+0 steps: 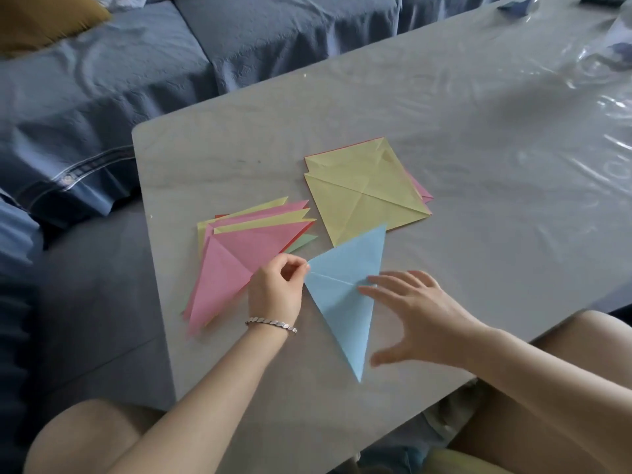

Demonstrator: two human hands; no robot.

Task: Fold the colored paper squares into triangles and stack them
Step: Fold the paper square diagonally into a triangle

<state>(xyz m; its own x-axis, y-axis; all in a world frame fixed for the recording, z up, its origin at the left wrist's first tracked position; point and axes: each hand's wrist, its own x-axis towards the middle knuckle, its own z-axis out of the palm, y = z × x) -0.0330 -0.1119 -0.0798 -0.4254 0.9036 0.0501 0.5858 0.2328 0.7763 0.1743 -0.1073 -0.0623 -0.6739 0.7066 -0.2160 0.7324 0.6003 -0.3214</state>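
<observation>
A light blue paper folded into a triangle lies on the grey table in front of me. My left hand pinches its left corner between thumb and fingertips. My right hand is spread open, its fingertips touching the triangle's right side near the crease. To the left lies a fanned stack of folded triangles, pink on top with yellow, red and green beneath. Behind the blue triangle sits a pile of unfolded squares, yellow and creased on top, pink and red edges showing below.
A clear plastic sheet covers the table's right part. A blue-covered sofa runs along the back and left, with a mustard cushion at the top left. My bare knees show at the bottom, by the table's near edge.
</observation>
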